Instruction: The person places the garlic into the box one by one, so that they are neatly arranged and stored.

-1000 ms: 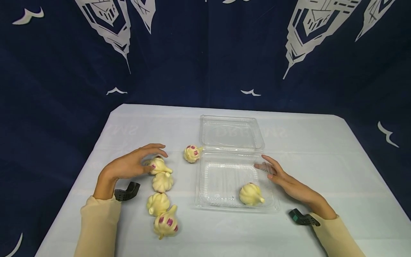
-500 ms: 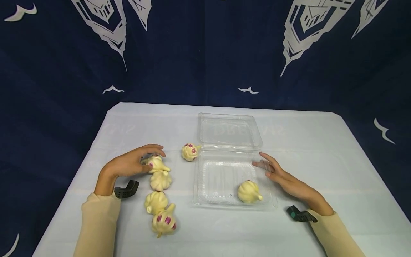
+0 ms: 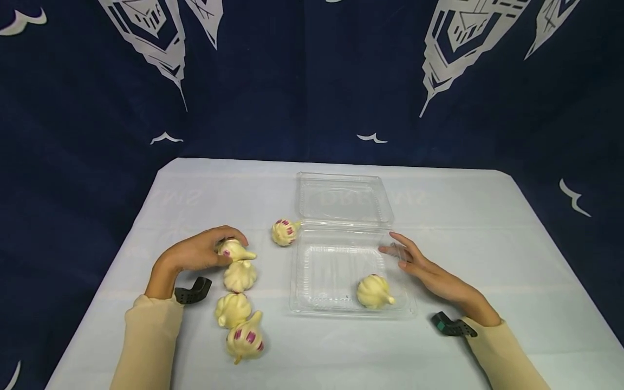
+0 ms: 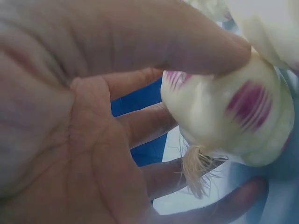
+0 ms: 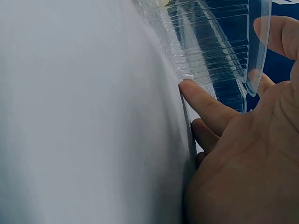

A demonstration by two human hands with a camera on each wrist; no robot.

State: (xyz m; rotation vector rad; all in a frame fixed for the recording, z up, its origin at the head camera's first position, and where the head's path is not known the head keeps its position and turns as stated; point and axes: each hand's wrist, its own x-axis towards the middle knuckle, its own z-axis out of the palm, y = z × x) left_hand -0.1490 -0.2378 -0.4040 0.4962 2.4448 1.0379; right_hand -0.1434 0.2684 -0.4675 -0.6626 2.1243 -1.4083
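Garlic is what my left hand (image 3: 197,253) has hold of: a purple-streaked garlic bulb (image 3: 233,249) at the far end of a line of bulbs on the pale tablecloth (image 3: 487,244). On the left wrist camera I can see the thumb pressed on top of that bulb and the fingers (image 4: 140,126) curled under it, the dry root tuft hanging between them, so the hand is clamped round it. Whether the bulb is clear of the cloth I cannot tell.

Just behind it toward me lie a plain white bulb (image 3: 240,275), a second white bulb (image 3: 233,309) and a larger streaked bulb (image 3: 245,340), each close to the next. One more streaked bulb (image 3: 284,232) lies apart, just beside the left edge of the clear plastic clamshell container (image 3: 312,303), near its hinge.

My right hand (image 3: 429,271) rests at the container's right wall, fingers straight and spread, gripping nothing. The right wrist camera shows a fingertip (image 5: 189,88) touching the ribbed wall low down and another finger up by the rim. The container's lid (image 3: 343,199) lies flat open on the far side. Inside the tray sits a single garlic head (image 3: 372,292), near the front right corner.
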